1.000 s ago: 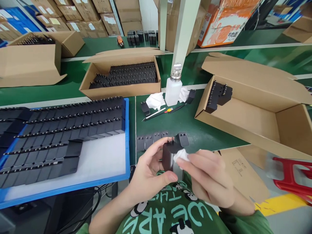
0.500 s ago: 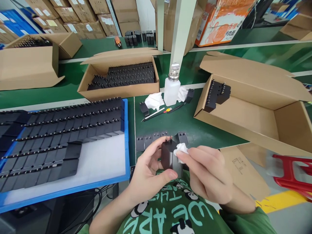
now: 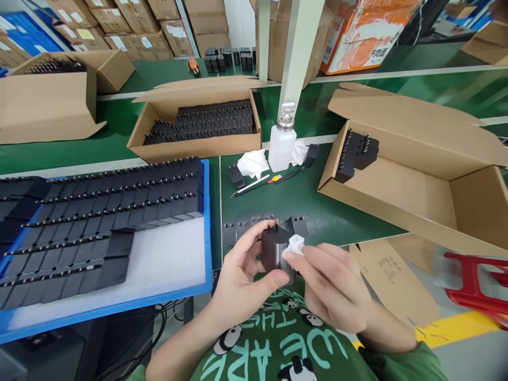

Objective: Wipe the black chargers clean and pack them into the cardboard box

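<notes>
A black plug-in power adapter (image 3: 273,248) with metal prongs on top is gripped in my left hand (image 3: 242,275), fingers behind it and thumb across its lower front. My right hand (image 3: 337,283) pinches a small white wipe (image 3: 294,245) against the adapter's right side. Just beyond my hands, a row of black adapters (image 3: 243,228) lies on the green table, and a separate adapter (image 3: 298,225) rests to their right. Part of the row is hidden behind my left hand.
At left, a blue-rimmed tray (image 3: 208,227) carries rows of adapters. Two open cardboard boxes, a fuller one (image 3: 198,148) and one at right (image 3: 413,196), hold more. Between them stand a white pump bottle (image 3: 282,148), crumpled wipes (image 3: 254,163) and a thin black tool (image 3: 250,188).
The right hand and wipe have shifted slightly on the adapter's side. My left hand keeps its hold, the adapter turned a little. The whole view has moved marginally.
</notes>
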The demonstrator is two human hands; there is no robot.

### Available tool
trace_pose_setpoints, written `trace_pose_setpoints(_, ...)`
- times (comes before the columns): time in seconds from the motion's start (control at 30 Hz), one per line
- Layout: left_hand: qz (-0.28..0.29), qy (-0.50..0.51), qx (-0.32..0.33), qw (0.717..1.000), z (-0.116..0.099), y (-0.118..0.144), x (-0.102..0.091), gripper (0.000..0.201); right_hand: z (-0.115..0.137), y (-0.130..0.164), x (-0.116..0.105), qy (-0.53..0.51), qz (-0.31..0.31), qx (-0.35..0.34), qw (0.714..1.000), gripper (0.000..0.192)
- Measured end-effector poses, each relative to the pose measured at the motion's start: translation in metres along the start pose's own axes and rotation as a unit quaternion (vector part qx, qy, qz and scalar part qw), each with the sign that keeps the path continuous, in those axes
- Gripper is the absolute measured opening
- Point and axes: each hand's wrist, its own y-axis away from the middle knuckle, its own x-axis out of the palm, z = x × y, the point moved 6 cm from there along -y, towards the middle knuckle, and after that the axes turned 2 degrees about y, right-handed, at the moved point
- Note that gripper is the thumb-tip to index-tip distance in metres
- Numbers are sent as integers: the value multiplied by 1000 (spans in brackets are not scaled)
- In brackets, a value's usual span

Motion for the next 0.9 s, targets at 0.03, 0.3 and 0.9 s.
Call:
trace_pose_setpoints(0.03,-2,-3,1,1000,0,0,0,61,0,0,0,0,-4,-2,1000,35)
trace_pose_setpoints(0.3,-22,-17,14,1000,-3,1,0,60,0,0,0,-2,3,10,1000,30)
trace_pose_setpoints(0.9,4,79,-33,996,7,-1,-2,54,-1,17,1,-120,32,-21,992,28)
